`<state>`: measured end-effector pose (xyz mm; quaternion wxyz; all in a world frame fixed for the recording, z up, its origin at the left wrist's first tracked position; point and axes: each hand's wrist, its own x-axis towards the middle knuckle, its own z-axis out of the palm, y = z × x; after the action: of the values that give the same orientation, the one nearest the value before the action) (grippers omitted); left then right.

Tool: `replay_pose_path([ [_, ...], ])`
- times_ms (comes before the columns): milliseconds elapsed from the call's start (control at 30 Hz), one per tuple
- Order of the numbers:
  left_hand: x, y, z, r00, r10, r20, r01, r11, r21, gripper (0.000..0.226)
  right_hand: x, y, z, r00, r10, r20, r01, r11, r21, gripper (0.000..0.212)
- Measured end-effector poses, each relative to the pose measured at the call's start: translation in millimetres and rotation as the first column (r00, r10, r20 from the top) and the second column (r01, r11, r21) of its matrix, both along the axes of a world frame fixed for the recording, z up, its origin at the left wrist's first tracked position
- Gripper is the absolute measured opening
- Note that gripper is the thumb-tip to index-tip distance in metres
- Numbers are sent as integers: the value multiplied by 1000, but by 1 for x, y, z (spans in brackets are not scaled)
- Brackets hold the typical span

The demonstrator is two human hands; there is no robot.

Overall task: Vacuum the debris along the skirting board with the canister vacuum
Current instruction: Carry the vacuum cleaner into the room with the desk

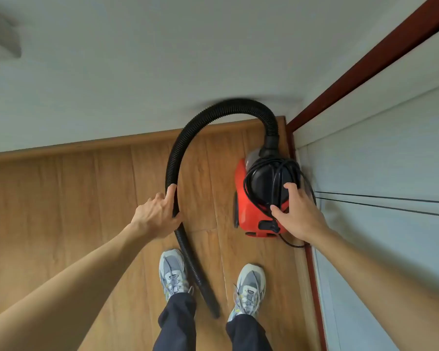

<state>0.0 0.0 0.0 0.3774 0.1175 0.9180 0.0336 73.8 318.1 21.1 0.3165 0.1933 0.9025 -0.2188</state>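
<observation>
A red and black canister vacuum (249, 211) stands on the wooden floor near the corner, with a black power cord (264, 168) coiled over its top. Its ribbed black hose (213, 115) arches up from the front, curves left and comes down to a nozzle tip (213, 307) between my shoes. My left hand (157, 214) grips the hose partway along. My right hand (297, 211) rests on the vacuum's top, fingers curled over the coiled cord. The wooden skirting board (86, 145) runs along the far wall.
A pale wall (137, 59) lies ahead. A dark red door frame (365, 59) and a pale panelled surface (390, 160) close off the right side. My two grey trainers (174, 272) stand on the wooden floor (48, 211). No debris is plainly visible.
</observation>
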Motion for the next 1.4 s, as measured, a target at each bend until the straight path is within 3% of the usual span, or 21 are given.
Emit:
replay_pose_path([
  [300,-4,-10,-59,991,48,-121,-57,996,-66,72,-6,-13,-54,973,-188,-136,198,978,63,68],
  [633,-20,-10,-120,943,295,-155,-301,953,-15,75,-11,-15,-100,908,-330,-258,337,941,-16,63],
  [867,-26,-4,-146,886,429,-176,-400,899,178,72,-6,-20,-115,816,-429,-388,391,903,-177,58],
  [1033,-24,-1,-157,831,539,-136,-476,816,327,64,-5,-19,-122,754,-552,-355,459,830,-316,52],
  [1400,-5,1,-148,768,635,-82,-498,674,546,54,-4,-24,-129,677,-593,-436,482,805,-346,46],
])
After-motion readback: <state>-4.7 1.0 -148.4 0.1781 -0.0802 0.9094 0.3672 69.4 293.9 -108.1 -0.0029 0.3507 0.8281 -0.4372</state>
